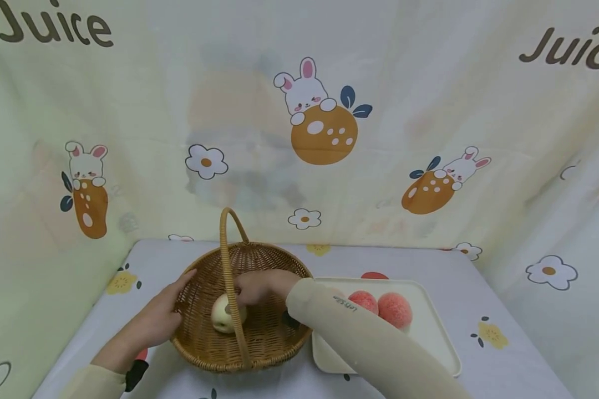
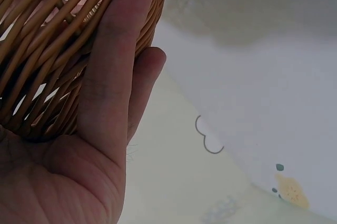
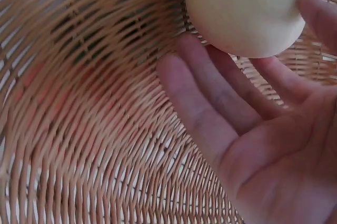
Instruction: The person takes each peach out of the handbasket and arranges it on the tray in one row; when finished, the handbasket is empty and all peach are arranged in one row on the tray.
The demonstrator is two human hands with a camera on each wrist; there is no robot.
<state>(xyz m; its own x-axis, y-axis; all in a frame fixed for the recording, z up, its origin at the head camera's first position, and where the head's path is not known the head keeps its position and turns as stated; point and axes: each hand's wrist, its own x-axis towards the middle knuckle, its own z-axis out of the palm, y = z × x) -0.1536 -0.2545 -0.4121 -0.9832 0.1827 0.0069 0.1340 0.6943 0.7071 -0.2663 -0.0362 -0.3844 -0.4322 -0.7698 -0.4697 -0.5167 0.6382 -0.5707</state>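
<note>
Inside a brown wicker basket (image 1: 259, 338) with an arched handle, my right hand (image 1: 254, 285) reaches down to a pale yellow, round fruit (image 1: 221, 313). The right wrist view shows the thumb and one finger against the fruit (image 3: 245, 13), while the other fingers (image 3: 202, 108) lie beneath or beside it, over the weave. My left hand (image 1: 160, 316) holds the basket at its left side. In the left wrist view, two fairly straight fingers (image 2: 108, 87) lie along the woven wall (image 2: 52, 39); the other fingers are hidden there.
A cream tray (image 1: 429, 343) sits right of the basket, partly under my right forearm. Pinkish-red peaches (image 1: 395, 310) lie on it; the sleeve partly covers them. A printed cloth covers the table, and a printed curtain (image 1: 259, 111) hangs behind it.
</note>
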